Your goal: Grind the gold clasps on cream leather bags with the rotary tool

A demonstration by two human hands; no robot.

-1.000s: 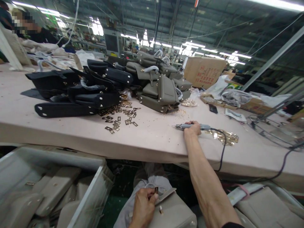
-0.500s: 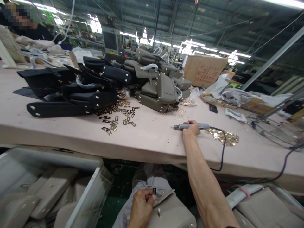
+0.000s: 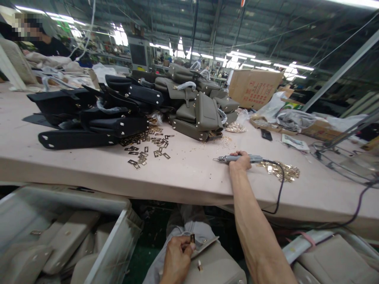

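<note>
My right hand (image 3: 240, 160) lies on the pink table (image 3: 189, 177), closed round a grey corded electric screwdriver (image 3: 233, 158) whose tip points left. Its black cable (image 3: 278, 189) drops over the table's front edge. Down in my lap, my left hand (image 3: 177, 258) pinches a small metal buckle at the flap of a beige handbag (image 3: 216, 266). A heap of gold metal fittings (image 3: 281, 170) sits just right of the screwdriver.
Black handbags (image 3: 89, 114) and olive handbags (image 3: 198, 106) are piled at the back of the table, with several small metal buckles (image 3: 145, 148) scattered in front. A cardboard box (image 3: 254, 88) stands behind. Clear bins of beige bags (image 3: 59, 240) sit low left and right. Another person is at far left.
Only the view shifted slightly; both hands stay where they were, the right on the screwdriver, the left on the bag's flap.
</note>
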